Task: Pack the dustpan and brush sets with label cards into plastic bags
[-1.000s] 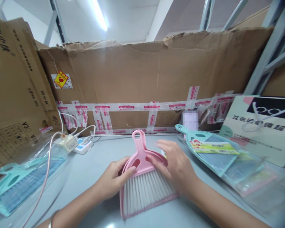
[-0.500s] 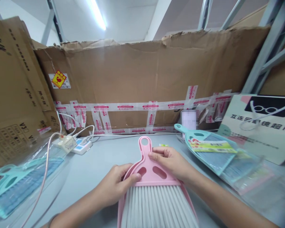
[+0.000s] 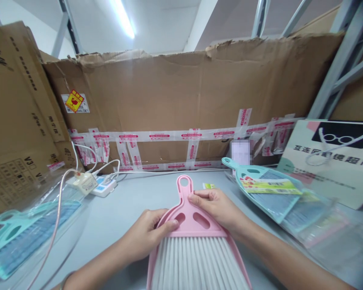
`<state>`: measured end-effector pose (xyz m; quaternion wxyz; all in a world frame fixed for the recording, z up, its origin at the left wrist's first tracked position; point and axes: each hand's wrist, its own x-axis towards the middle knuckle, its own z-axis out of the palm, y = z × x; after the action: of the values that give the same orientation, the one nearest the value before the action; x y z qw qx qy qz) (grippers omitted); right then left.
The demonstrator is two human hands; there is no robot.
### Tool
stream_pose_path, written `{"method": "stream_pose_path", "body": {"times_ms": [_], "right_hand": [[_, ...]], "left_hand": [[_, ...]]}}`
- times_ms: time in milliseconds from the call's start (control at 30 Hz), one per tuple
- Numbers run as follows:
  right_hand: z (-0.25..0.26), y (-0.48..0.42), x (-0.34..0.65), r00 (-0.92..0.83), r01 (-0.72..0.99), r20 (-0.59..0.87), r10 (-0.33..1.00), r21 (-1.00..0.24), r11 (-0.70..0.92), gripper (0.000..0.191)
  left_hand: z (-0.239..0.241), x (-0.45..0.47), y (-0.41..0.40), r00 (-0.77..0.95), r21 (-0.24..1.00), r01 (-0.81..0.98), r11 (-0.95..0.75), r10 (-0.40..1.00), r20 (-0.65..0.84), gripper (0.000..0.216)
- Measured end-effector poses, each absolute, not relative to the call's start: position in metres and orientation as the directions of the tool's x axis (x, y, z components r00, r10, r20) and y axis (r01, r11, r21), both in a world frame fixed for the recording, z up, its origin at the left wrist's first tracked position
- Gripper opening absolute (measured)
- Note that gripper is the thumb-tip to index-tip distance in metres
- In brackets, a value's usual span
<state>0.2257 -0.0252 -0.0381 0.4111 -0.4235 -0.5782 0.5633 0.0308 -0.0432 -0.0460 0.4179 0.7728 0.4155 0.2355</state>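
A pink hand brush with white bristles lies nested in a pink dustpan (image 3: 190, 219) on the grey table, handle pointing away from me. My left hand (image 3: 148, 235) grips the left edge of the brush head, thumb on top. My right hand (image 3: 218, 207) pinches the right side of the handle just below its hanging hole. A small green label (image 3: 208, 185) lies on the table right behind my right hand.
Teal brush-and-dustpan sets in clear bags lie at right (image 3: 269, 193) and at far left (image 3: 21, 237). A white power strip (image 3: 99, 185) with cables sits at the back left. Taped cardboard (image 3: 181, 104) walls the back and left. A printed paper bag (image 3: 335, 161) leans at right.
The pink set was turned and drawn toward me, so its handle points straight away. My right hand went from flat over the brush to pinching the handle. Little has moved in the last half second.
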Motion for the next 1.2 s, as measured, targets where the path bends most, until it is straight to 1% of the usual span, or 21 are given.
{"method": "stream_pose_path", "body": {"times_ms": [100,167,200,267,333,400,433,467,500,533,600,633,667,767,833,900,967,1033,1100,1133,1200], "right_hand": [[-0.04,-0.024,0.227,-0.344,-0.021,-0.017,0.939,-0.999,-0.026,0.036],[-0.041,-0.02,0.23,-0.304,-0.056,-0.023,0.952,-0.998,-0.042,0.037],[-0.041,-0.017,0.234,-0.243,-0.087,-0.024,0.97,-0.995,-0.047,0.036],[-0.042,-0.009,0.244,-0.063,-0.167,-0.025,0.998,-0.985,-0.035,0.033],[-0.043,0.0,0.256,0.113,-0.235,-0.003,0.994,-0.972,0.024,0.03],[-0.046,0.009,0.266,0.217,-0.232,0.052,0.975,-0.967,0.104,0.03],[-0.048,0.012,0.27,0.235,-0.188,0.082,0.969,-0.974,0.128,0.031],[-0.052,0.015,0.273,0.224,-0.084,0.125,0.966,-0.986,0.147,0.033],[-0.055,0.017,0.275,0.189,0.067,0.171,0.967,-0.985,0.161,0.035],[-0.059,0.019,0.276,0.137,0.235,0.21,0.968,-0.956,0.174,0.037],[-0.069,0.023,0.277,0.029,0.514,0.251,0.968,-0.834,0.201,0.034],[-0.073,0.025,0.277,-0.001,0.599,0.249,0.968,-0.775,0.201,0.035],[-0.078,0.026,0.278,-0.01,0.651,0.234,0.972,-0.737,0.184,0.041],[-0.086,0.033,0.28,-0.004,0.756,0.133,0.991,-0.649,0.09,0.068],[-0.087,0.038,0.283,-0.029,0.801,0.049,0.998,-0.596,0.052,0.075],[-0.085,0.041,0.286,-0.068,0.829,-0.027,0.997,-0.558,0.041,0.068],[-0.083,0.042,0.287,-0.091,0.848,-0.082,0.993,-0.529,0.034,0.052],[-0.082,0.041,0.288,-0.104,0.86,-0.107,0.989,-0.51,0.035,0.035],[-0.082,0.039,0.287,-0.122,0.863,-0.093,0.988,-0.501,0.059,0.024],[-0.083,0.038,0.287,-0.13,0.863,-0.074,0.989,-0.498,0.077,0.022],[-0.083,0.036,0.288,-0.128,0.866,-0.022,0.992,-0.49,0.101,0.027]], "left_hand": [[-0.045,0.03,-0.042,0.522,0.846,0.452,-0.285,0.853,0.009,0.035],[-0.044,0.028,-0.039,0.505,0.849,0.455,-0.269,0.863,0.003,0.036],[-0.044,0.026,-0.037,0.492,0.851,0.456,-0.258,0.871,0.001,0.037],[-0.045,0.023,-0.033,0.457,0.854,0.463,-0.236,0.889,-0.002,0.038],[-0.045,0.021,-0.03,0.43,0.851,0.474,-0.224,0.903,-0.003,0.039],[-0.045,0.019,-0.028,0.421,0.845,0.487,-0.221,0.907,-0.005,0.04],[-0.045,0.019,-0.028,0.422,0.843,0.491,-0.222,0.906,-0.007,0.041],[-0.045,0.019,-0.028,0.424,0.842,0.492,-0.221,0.906,-0.01,0.041],[-0.045,0.02,-0.029,0.425,0.842,0.493,-0.219,0.905,-0.013,0.042],[-0.045,0.02,-0.029,0.426,0.843,0.493,-0.218,0.904,-0.015,0.042],[-0.045,0.02,-0.03,0.428,0.844,0.49,-0.218,0.904,-0.015,0.042],[-0.045,0.02,-0.03,0.427,0.845,0.488,-0.22,0.904,-0.012,0.043],[-0.045,0.02,-0.029,0.425,0.846,0.485,-0.223,0.905,-0.005,0.042],[-0.047,0.018,-0.028,0.42,0.846,0.481,-0.231,0.907,0.009,0.041],[-0.048,0.017,-0.027,0.421,0.845,0.481,-0.234,0.907,0.012,0.041],[-0.048,0.017,-0.027,0.422,0.844,0.481,-0.239,0.907,0.016,0.041],[-0.048,0.016,-0.026,0.419,0.844,0.479,-0.24,0.908,0.021,0.04],[-0.048,0.016,-0.026,0.416,0.85,0.476,-0.228,0.909,0.011,0.04],[-0.048,0.015,-0.026,0.417,0.859,0.466,-0.211,0.909,-0.003,0.04],[-0.048,0.015,-0.025,0.419,0.864,0.46,-0.205,0.908,-0.007,0.04],[-0.049,0.014,-0.025,0.423,0.874,0.443,-0.2,0.906,-0.007,0.039]]}}
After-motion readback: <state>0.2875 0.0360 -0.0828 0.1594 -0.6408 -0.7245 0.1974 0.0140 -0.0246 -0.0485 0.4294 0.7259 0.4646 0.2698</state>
